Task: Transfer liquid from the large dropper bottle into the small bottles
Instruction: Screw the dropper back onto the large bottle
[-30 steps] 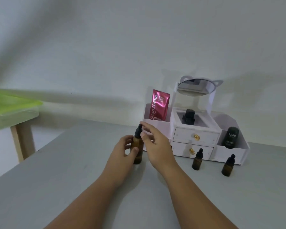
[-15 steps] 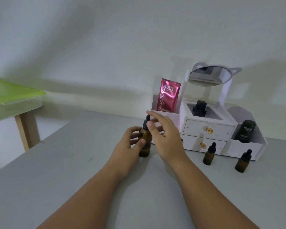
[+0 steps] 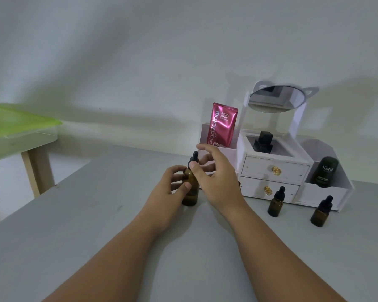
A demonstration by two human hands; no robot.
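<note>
I am gripping the large dropper bottle (image 3: 191, 192), upright on the table (image 3: 96, 214) well left of the small bottles (image 3: 275, 203), with my left hand (image 3: 172, 188) while my right hand (image 3: 218, 179) is pinching its dropper cap (image 3: 194, 158); next, I judge: unscrewing it.

Home setting, likely a bedroom vanity corner. Grey table (image 3: 74, 225) against a plain white wall (image 3: 140, 62). White cosmetic organizer (image 3: 271, 171) with gold-knob drawers and a tilted mirror (image 3: 277, 98) on top. Pink Glad2Glow serum sachet (image 3: 223, 125) and dark Kahf container (image 3: 324, 172) sit in its side bins. Small amber dropper bottles (image 3: 275, 203) stand in front. Wooden-legged side table (image 3: 13, 127) with a green top is at left.
</note>
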